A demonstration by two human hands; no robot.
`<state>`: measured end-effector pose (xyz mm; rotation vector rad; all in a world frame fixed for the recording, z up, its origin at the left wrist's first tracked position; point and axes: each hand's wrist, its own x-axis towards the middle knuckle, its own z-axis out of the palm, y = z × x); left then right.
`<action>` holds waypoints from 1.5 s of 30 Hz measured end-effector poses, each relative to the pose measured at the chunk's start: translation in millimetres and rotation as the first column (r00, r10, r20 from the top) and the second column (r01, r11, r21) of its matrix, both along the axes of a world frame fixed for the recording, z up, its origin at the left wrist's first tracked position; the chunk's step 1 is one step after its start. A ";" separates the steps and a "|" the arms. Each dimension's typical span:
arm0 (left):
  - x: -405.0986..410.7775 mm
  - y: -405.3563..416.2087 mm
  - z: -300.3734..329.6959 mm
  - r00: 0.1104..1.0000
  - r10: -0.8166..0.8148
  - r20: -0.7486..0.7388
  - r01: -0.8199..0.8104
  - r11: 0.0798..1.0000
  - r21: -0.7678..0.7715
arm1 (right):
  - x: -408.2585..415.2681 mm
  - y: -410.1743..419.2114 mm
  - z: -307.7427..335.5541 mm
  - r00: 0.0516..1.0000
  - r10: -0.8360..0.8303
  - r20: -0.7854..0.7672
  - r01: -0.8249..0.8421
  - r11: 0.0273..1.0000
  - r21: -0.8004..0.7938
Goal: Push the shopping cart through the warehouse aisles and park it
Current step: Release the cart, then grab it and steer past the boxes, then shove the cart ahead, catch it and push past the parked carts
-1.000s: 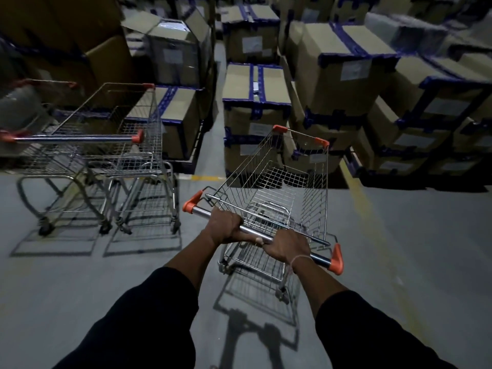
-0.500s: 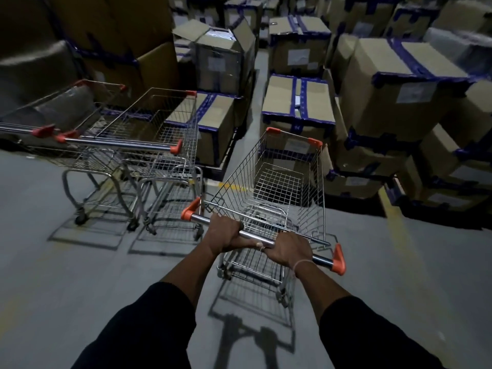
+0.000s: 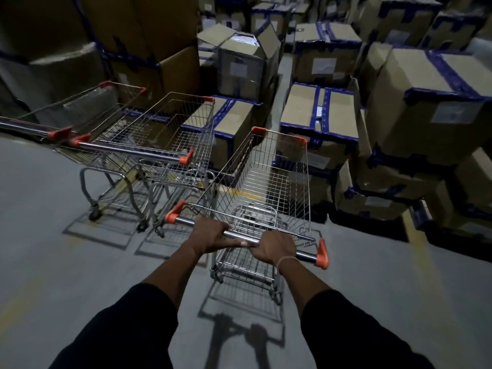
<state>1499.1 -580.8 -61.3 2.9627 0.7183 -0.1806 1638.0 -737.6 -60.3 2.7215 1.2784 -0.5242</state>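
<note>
Left hand (image 3: 210,235) and right hand (image 3: 275,247) grip cart handle (image 3: 239,237); fingertips hidden.

Two parked carts (image 3: 149,145) left of pushed cart (image 3: 266,182).

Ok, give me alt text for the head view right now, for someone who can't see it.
Both hands, left hand and right hand, grip the handle bar of an empty wire shopping cart on a grey warehouse floor. Two more empty carts stand side by side to its left, and stacked cardboard boxes with blue tape fill the space ahead.
</note>
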 end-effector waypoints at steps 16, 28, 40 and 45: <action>21.3 62.7 -3.8 0.986 0.166 -0.013 -0.166 0.977 -0.136 | 36.6 76.3 -5.1 0.987 0.144 0.068 -0.145 0.989 0.008; 16.9 66.6 -3.5 0.975 0.221 -0.020 -0.221 0.965 -0.139 | 32.7 93.6 -10.1 0.986 0.138 0.089 -0.139 0.990 0.002; -116.6 53.3 -27.3 0.957 0.241 0.159 -0.211 0.960 -0.185 | -33.3 93.1 3.3 0.949 0.277 0.148 -0.307 0.919 0.247; -234.3 73.3 -31.0 0.919 0.374 0.126 -0.329 0.903 -0.276 | -123.4 118.3 3.0 0.967 0.246 0.074 -0.257 0.920 0.297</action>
